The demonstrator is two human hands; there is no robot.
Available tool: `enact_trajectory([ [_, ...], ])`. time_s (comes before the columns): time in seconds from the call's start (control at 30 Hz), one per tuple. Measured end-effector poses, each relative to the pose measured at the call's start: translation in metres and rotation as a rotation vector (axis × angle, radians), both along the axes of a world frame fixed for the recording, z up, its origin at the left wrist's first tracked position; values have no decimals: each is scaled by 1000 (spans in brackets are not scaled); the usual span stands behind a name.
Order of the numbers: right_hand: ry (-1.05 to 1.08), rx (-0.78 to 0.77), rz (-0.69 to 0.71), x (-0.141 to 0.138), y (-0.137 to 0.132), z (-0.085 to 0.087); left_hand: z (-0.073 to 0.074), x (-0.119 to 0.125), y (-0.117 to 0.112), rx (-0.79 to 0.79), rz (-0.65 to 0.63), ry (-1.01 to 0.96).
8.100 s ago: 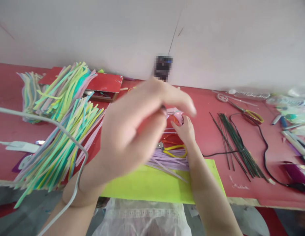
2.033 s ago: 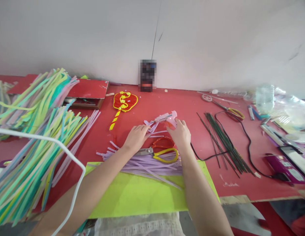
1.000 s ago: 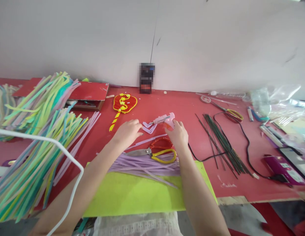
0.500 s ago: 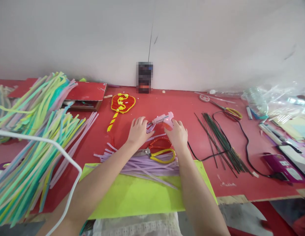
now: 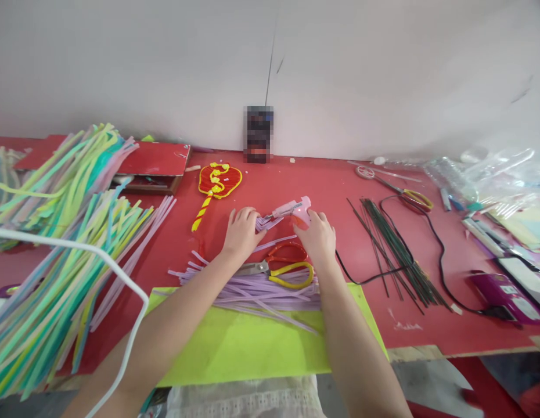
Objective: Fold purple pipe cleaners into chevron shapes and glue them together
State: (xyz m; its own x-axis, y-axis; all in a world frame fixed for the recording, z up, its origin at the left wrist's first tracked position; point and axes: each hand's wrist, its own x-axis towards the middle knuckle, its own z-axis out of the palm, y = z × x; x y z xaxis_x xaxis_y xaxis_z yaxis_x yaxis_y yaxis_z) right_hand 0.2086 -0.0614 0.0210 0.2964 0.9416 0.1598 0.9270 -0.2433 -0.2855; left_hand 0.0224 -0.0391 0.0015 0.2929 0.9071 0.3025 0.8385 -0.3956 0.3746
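Observation:
My right hand point(image 5: 317, 237) grips a pink hot glue gun point(image 5: 299, 212) by its handle, with the nozzle pointing left. My left hand point(image 5: 243, 234) is closed around short lilac pipe cleaners point(image 5: 267, 222), partly hidden by the fingers. The nozzle is at these pieces; whether it touches them I cannot tell. Between my forearms, scissors with one red and one yellow handle point(image 5: 291, 276) rest on a pile of long lilac pipe cleaners point(image 5: 252, 295). The pile lies partly over a yellow-green sheet point(image 5: 244, 354) at the table's front.
Bundles of pastel pipe cleaners point(image 5: 78, 273) cover the left, behind a white cable point(image 5: 141, 290). A red and yellow pipe-cleaner fan point(image 5: 220, 181) lies at the back. Dark green stems point(image 5: 392, 249), a black cord point(image 5: 438, 249) and more scissors point(image 5: 416, 200) occupy the right.
The whole view has shifted slightly. Both hands keep their holds, and the glue gun stays by the lilac pieces, which show a little more clearly beside my left hand.

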Motion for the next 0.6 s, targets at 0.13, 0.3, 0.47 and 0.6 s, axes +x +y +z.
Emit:
enact_trajectory([
  [0.13, -4, 7, -1, 1, 1, -1, 1, 0, 0, -11, 3, -10],
  [0.3, -9, 16, 2, 1, 0, -1, 0, -1, 2, -22, -10, -10],
  [0.47, -12, 18, 5, 2, 0, 0, -2, -1, 3, -30, -7, -8],
  [0.6, -6, 15, 3, 2, -1, 0, -3, -1, 5, -29, -4, -12],
])
